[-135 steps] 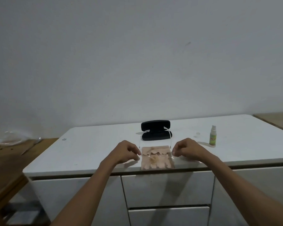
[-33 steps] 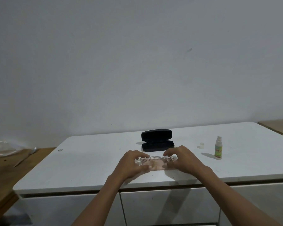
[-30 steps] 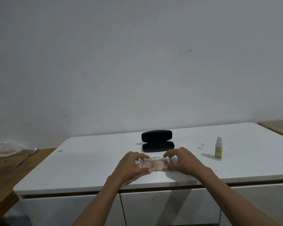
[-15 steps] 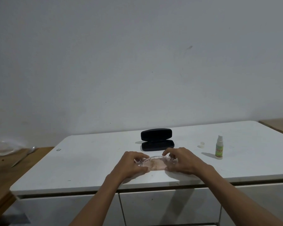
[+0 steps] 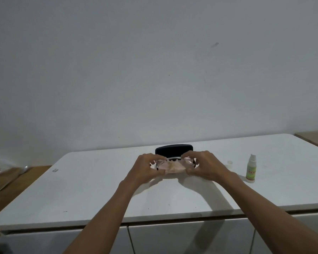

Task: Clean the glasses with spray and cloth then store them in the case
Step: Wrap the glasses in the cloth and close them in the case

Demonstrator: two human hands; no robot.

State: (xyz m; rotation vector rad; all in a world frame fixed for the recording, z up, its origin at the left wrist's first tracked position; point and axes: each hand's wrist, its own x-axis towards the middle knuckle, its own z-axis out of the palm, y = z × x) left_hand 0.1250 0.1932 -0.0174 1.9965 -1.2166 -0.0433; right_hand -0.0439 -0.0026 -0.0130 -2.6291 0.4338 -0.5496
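Holding the clear-framed glasses [image 5: 174,163] by both ends, I have my left hand [image 5: 147,168] pinched on the left end and my right hand [image 5: 204,167] pinched on the right end, fingers closed on the frame. I grip the ends so my fingertips stay off the lenses, which I judge matters once they are wiped. A peach cloth [image 5: 173,168] shows between my hands, just under or behind the lenses; I cannot tell whether it lies on the white countertop [image 5: 92,187] or is held with the frame. The glasses sit between my two hands, raised slightly off the counter and just in front of the black case [image 5: 173,149], whose lid stands open on the far side, ready to receive them. To the right, well apart from my right hand, the small spray bottle [image 5: 251,168] stands upright, with its little cap [image 5: 229,162] lying near it, on its left.
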